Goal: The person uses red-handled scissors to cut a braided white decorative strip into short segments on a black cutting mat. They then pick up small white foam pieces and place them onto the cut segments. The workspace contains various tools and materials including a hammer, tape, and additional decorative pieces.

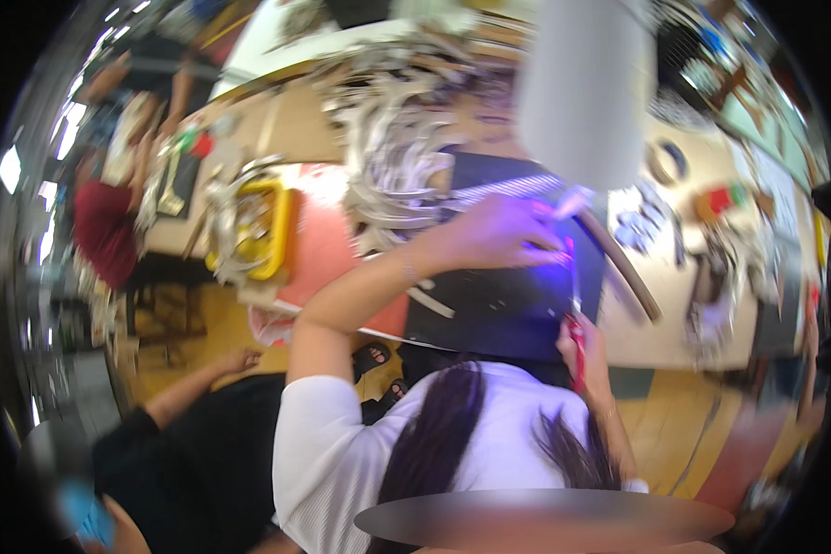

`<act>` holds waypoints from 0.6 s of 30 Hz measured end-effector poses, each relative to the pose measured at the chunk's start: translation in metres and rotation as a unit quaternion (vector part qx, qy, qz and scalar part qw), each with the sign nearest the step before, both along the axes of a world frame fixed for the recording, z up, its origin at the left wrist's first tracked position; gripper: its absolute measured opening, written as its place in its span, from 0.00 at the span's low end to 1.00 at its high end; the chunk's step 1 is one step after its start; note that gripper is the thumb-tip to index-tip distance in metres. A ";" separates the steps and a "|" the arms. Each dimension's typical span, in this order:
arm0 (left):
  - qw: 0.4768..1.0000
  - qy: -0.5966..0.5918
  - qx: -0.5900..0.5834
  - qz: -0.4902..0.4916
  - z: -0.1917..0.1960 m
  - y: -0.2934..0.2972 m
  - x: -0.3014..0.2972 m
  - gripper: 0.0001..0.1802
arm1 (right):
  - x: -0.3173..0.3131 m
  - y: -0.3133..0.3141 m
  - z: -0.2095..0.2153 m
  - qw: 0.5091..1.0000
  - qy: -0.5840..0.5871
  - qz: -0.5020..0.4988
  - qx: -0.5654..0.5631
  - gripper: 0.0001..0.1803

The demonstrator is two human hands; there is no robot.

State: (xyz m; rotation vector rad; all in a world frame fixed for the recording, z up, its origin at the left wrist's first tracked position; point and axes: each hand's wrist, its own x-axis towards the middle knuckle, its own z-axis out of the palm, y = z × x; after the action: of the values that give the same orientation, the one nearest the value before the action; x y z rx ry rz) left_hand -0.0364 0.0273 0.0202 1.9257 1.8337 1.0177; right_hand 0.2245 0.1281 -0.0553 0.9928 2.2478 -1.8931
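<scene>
My left hand (pixel 503 233) reaches over a dark mat (pixel 503 319). Its blurred fingers pinch the end of a small pale strip (pixel 573 201). In my right hand (pixel 593 355), by the mat's near edge, is a pair of red-handled scissors (pixel 578 346), with the thin blades pointing away toward my left fingers. Bluish-purple light falls over the left hand and the mat. A curved brown strip (pixel 619 263) lies right of the fingers. Beyond the left wrist is a large heap of pale curved strips (pixel 392 162).
A white lamp-like cylinder (pixel 582 92) hangs above the mat. On the left stands a yellow basket (pixel 277 231) beside a red sheet (pixel 328 245). A dark tape roll (pixel 667 162) and more strips (pixel 716 291) lie right. A person in black (pixel 212 452) is close at left; another in dark red (pixel 106 231) is farther off.
</scene>
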 end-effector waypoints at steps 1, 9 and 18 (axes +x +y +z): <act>1.000 0.000 -0.009 0.004 -0.002 0.000 -0.001 0.11 | -0.001 0.000 0.001 1.000 -0.006 -0.013 0.003 0.28; 1.000 0.014 -0.004 0.020 -0.006 -0.006 -0.002 0.11 | -0.001 0.006 0.003 0.998 0.048 0.009 0.047 0.36; 0.997 0.004 0.000 0.073 0.003 -0.014 -0.005 0.11 | -0.001 0.010 0.000 0.994 0.096 -0.005 0.057 0.37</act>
State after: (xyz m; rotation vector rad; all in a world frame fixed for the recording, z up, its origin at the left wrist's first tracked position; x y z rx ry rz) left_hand -0.0416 0.0132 0.0231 1.8205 2.0036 1.0536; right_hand 0.2239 0.1384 -0.0552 0.8680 2.4859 -1.9626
